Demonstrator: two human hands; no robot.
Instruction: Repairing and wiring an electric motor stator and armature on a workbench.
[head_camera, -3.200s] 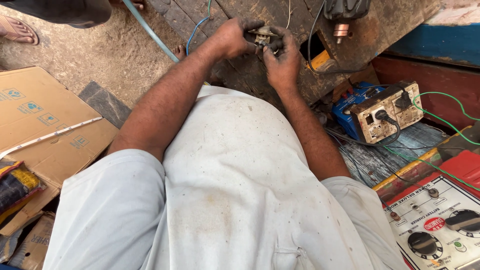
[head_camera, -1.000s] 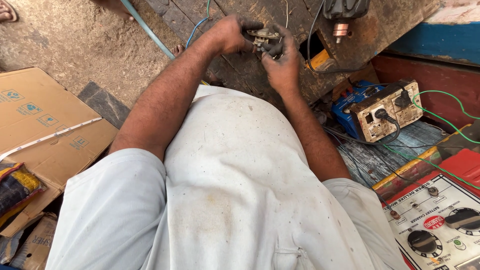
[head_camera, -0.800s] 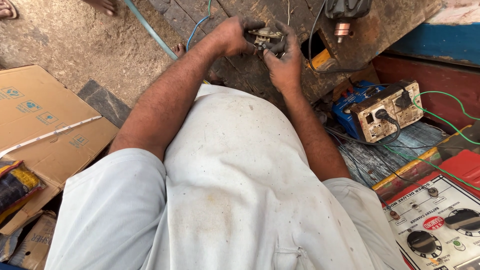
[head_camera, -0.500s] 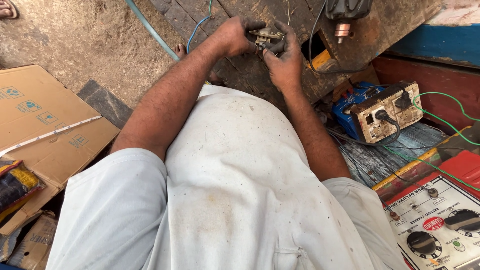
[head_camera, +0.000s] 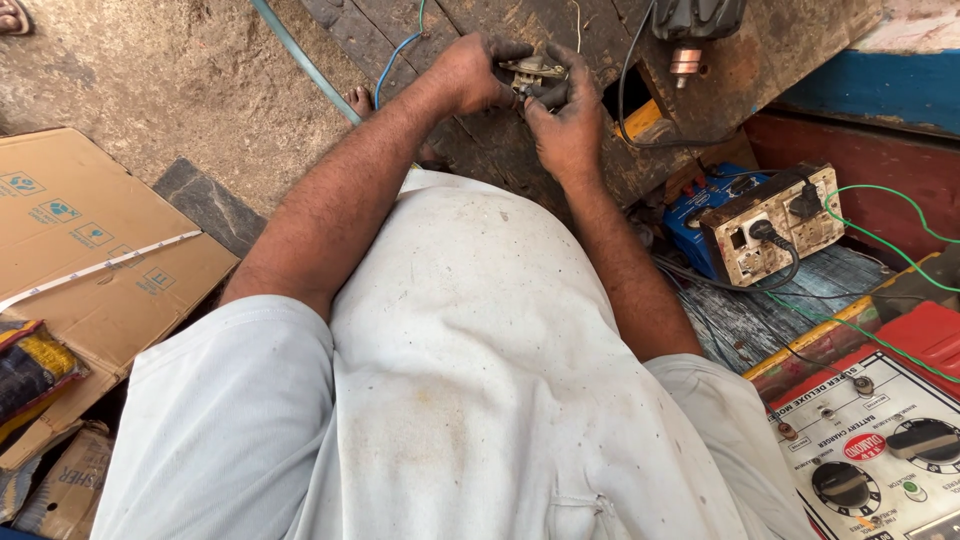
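Both hands up over a wooden board (head_camera: 520, 160): left hand (head_camera: 470, 72) and right hand (head_camera: 567, 128) pinched together on one small metal part (head_camera: 533, 72), held between the fingertips. Just right of the right hand, one black motor (head_camera: 697, 20), one yellow block (head_camera: 645, 120), one socket box (head_camera: 775, 225) with two plugs. Left of the left hand, one blue wire (head_camera: 397, 50), one hose (head_camera: 305, 62), one cardboard sheet (head_camera: 85, 250).

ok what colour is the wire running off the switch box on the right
Green wire, leaving the switch box; the head view shows it.
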